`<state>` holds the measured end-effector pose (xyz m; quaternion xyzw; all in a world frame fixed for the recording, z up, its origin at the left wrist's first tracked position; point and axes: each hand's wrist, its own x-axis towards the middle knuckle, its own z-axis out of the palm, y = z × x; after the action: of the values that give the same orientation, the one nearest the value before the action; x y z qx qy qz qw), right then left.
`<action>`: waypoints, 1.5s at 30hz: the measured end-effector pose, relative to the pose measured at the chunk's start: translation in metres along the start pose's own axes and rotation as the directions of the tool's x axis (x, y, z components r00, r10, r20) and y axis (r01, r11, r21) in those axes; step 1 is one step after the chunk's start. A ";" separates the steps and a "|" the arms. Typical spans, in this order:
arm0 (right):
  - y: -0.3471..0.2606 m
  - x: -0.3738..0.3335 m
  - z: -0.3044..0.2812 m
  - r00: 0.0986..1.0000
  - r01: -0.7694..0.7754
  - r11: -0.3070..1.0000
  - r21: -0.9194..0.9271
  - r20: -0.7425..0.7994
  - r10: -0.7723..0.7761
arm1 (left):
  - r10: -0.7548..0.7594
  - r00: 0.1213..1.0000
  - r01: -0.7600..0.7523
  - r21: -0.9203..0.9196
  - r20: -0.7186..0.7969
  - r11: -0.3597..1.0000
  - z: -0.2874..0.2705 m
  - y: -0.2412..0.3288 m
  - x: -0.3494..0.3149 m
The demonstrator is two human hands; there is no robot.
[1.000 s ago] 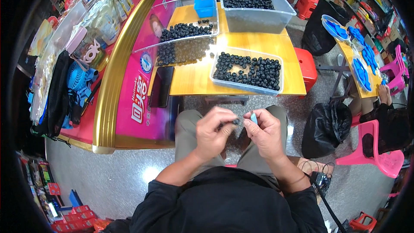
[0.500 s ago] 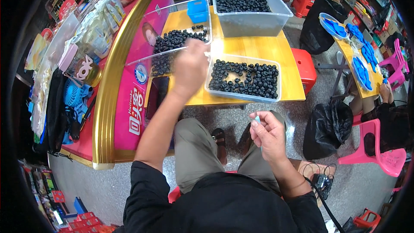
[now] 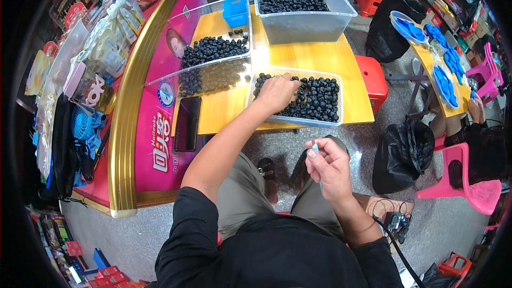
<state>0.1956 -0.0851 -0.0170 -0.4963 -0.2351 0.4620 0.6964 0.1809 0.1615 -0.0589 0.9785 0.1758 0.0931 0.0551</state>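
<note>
My left hand (image 3: 277, 93) reaches down into the near clear plastic box (image 3: 314, 122), over a heap of small black round pieces with holes (image 3: 320, 98), like thick beads or little wheels. Its fingers are curled together among them, and what they grip is hidden. Above my right thigh, my right hand (image 3: 332, 168) is closed round a thin pale-blue stick-like tool (image 3: 317, 149), pinched between thumb and fingers with its tip pointing up. To the left, a shallow clear box (image 3: 249, 34) has more black pieces (image 3: 213, 50) and a small blue basket (image 3: 236, 12) in it.
A deep translucent bin (image 3: 304, 32) of black pieces stands at the yellow table's (image 3: 352, 80) far side. A dark flat slab (image 3: 188, 122) leans by the pink counter (image 3: 154, 144). Red stools (image 3: 372, 82), black bags (image 3: 404, 154) and a co-worker's hand (image 3: 476, 108) by blue pieces are at right.
My left hand has moved right and down, from over the left box into the near box. My right hand keeps its hold on the pale-blue tool. The view has shifted slightly.
</note>
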 end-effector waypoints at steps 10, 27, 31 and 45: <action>-0.008 -0.011 0.004 0.999 0.047 0.998 -0.030 -0.006 -0.047 | -0.172 0.985 0.145 -0.594 0.010 0.792 -0.034 0.008 -0.041; 0.000 -0.039 0.031 0.947 0.301 0.948 -0.108 0.153 -0.283 | -0.295 0.923 -0.195 -0.962 -0.246 0.191 -0.072 0.116 -0.193; -0.001 -0.044 0.029 0.970 0.182 0.980 -0.079 0.181 -0.165 | -0.227 0.881 -0.253 -0.819 -0.415 0.515 -0.077 0.116 -0.199; -0.007 -0.044 0.030 0.971 0.036 0.998 -0.048 0.240 -0.023 | -0.181 0.813 -0.276 -0.640 -0.554 0.717 -0.080 0.120 -0.205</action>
<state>0.1541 -0.1097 0.0068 -0.4516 -0.3367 0.5017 0.6565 0.0163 -0.0174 0.0026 0.8118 0.1092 0.4473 0.3590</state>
